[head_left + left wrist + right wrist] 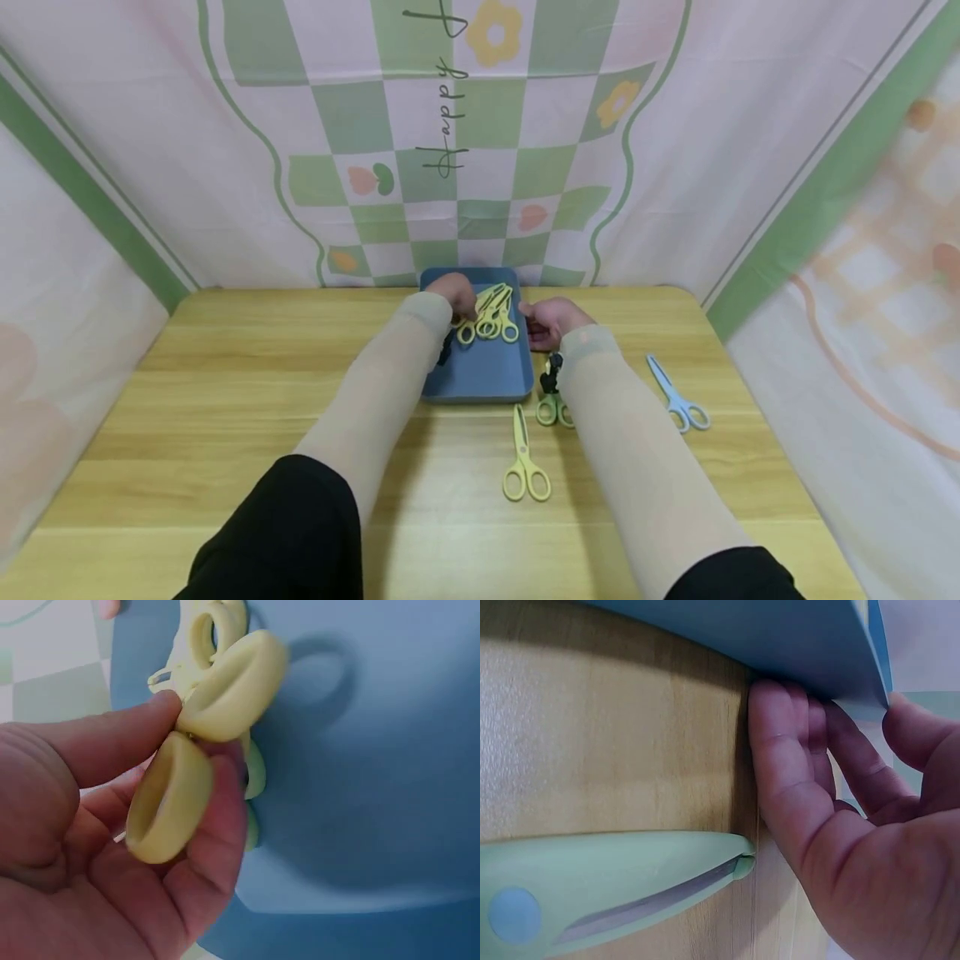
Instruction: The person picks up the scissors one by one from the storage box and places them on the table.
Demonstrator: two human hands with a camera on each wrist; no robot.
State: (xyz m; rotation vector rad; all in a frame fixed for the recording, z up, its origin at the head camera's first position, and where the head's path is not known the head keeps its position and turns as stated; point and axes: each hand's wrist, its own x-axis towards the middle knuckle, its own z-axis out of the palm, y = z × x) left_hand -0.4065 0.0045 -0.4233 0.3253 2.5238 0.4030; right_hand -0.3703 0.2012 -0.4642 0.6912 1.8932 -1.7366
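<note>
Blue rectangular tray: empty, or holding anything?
Not empty: in the head view, several pale-yellow scissors lie inside the tray; in the left wrist view, the left hand pinches yellow scissor handles above its floor.

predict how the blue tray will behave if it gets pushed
The blue tray would probably slide rather than tip, since it is shallow with a broad base. Its smooth, straight walls suggest it is fairly stiff. The yellow scissors piled inside might shift under a sudden push.
</note>
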